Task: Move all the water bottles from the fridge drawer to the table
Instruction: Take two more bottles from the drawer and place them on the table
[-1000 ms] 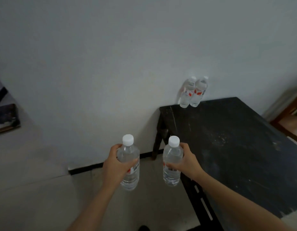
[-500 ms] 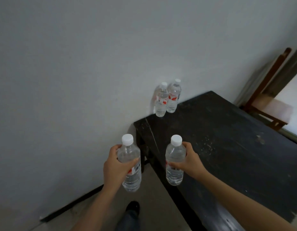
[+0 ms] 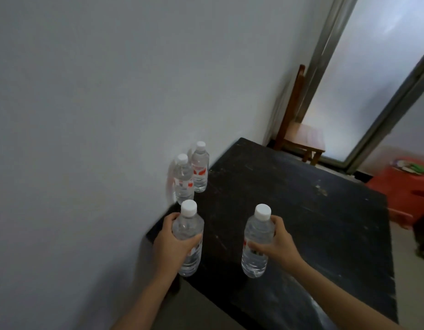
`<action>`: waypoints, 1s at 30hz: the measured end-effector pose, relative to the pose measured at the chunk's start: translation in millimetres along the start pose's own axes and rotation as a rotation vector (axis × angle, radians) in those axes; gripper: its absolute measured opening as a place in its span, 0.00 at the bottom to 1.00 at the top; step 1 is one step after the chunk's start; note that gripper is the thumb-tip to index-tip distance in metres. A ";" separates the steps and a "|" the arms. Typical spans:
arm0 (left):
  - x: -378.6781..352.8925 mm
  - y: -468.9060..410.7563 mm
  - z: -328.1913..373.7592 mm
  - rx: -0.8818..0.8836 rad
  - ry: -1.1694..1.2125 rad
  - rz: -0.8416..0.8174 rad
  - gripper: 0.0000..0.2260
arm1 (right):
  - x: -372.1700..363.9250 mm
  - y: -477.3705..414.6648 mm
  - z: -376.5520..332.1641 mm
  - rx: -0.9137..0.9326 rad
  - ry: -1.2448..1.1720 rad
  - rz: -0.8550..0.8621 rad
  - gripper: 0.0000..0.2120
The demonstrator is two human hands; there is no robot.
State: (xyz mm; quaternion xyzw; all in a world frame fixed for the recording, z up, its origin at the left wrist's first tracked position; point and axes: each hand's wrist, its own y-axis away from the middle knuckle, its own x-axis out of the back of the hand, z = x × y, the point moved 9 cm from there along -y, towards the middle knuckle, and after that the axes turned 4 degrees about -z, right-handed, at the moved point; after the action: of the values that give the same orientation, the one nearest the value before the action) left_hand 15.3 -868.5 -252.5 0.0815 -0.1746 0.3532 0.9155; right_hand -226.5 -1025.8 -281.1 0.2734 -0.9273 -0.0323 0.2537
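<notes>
I hold two clear water bottles with white caps upright over the black table [image 3: 301, 210]. My left hand [image 3: 172, 244] grips one bottle [image 3: 188, 234] above the table's near left corner. My right hand [image 3: 277, 244] grips the other bottle [image 3: 257, 241] further right over the tabletop. Whether either bottle touches the table cannot be told. Two more bottles stand side by side against the wall at the table's far left corner, the nearer one [image 3: 183, 179] and the farther one [image 3: 200, 167]. The fridge drawer is out of view.
A white wall [image 3: 99, 115] runs along the table's left side. A wooden chair [image 3: 299, 136] stands beyond the table by a frosted glass door [image 3: 372, 79]. A red plastic stool [image 3: 408, 194] sits off the table's right edge.
I have stepped closer and turned right. Both held bottles now sit over the tabletop instead of in front of its edge. The chair, door and red stool came into view.
</notes>
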 end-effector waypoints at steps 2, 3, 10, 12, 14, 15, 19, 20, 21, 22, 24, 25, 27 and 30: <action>-16.2 -14.0 -0.4 0.002 0.013 -0.027 0.28 | 11.2 -0.4 9.7 -0.037 -0.017 0.046 0.37; -22.6 -19.0 -1.5 0.010 0.022 -0.035 0.29 | 15.5 -0.1 13.5 -0.052 -0.017 0.059 0.36; -93.6 -59.0 6.0 0.042 0.000 -0.116 0.39 | 63.4 -17.8 37.2 -0.085 -0.029 0.124 0.37; -112.9 -69.6 14.6 0.045 -0.027 -0.117 0.37 | 78.9 -29.6 39.3 -0.074 -0.024 0.127 0.36; -127.1 -79.8 23.2 0.050 -0.042 -0.116 0.34 | 91.2 -43.5 38.5 -0.057 -0.002 0.117 0.36; -134.1 -85.5 27.8 0.048 -0.040 -0.111 0.32 | 97.2 -52.0 37.7 -0.043 0.015 0.103 0.36; -149.3 -106.4 39.0 0.034 -0.046 -0.071 0.30 | 108.6 -83.8 33.8 -0.004 0.058 0.076 0.36; -151.5 -111.7 40.9 0.032 -0.051 -0.055 0.29 | 109.4 -91.1 33.5 -0.003 0.049 0.074 0.36; -153.4 -116.7 42.6 0.032 -0.053 -0.041 0.29 | 109.8 -98.2 33.5 -0.001 0.036 0.072 0.36; -155.0 -121.2 44.0 0.032 -0.049 -0.030 0.28 | 109.8 -104.4 33.7 -0.002 0.024 0.071 0.36; -158.7 -134.9 45.4 0.035 -0.047 -0.004 0.25 | 109.4 -121.2 33.7 -0.005 0.011 0.062 0.36; -160.1 -141.1 46.3 0.036 -0.047 0.007 0.24 | 108.9 -128.4 33.2 -0.007 0.009 0.058 0.36; -164.3 -155.9 49.0 0.027 -0.041 0.018 0.25 | 108.3 -145.5 31.1 -0.018 -0.002 0.056 0.35; -172.6 -180.8 53.2 0.002 -0.029 0.028 0.25 | 109.4 -173.1 28.0 -0.058 -0.007 0.086 0.35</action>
State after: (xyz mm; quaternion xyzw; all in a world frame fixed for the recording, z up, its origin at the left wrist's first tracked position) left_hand 4.4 -1123.1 -273.0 0.0852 -0.1887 0.3650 0.9077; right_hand -234.2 -1232.1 -290.3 0.2256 -0.9377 -0.0492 0.2595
